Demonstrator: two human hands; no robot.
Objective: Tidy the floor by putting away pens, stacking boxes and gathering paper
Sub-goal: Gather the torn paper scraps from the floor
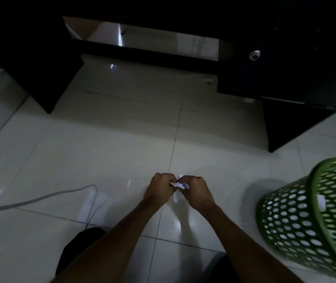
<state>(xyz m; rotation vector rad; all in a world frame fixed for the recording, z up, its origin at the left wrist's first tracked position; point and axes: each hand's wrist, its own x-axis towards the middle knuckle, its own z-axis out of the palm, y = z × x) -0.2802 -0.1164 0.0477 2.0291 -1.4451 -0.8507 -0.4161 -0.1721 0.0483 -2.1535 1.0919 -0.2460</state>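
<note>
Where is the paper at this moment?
Head view, lower centre: the paper is gripped between the left hand and right hand, over the floor, with the green basket to its right.

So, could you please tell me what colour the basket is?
Green, with holes all over its wall; the basket shows in the head view.

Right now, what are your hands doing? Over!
Left grip and right grip both clutching crumpled paper. Green basket on the right, bare tile between. Cable off to the left.
</note>
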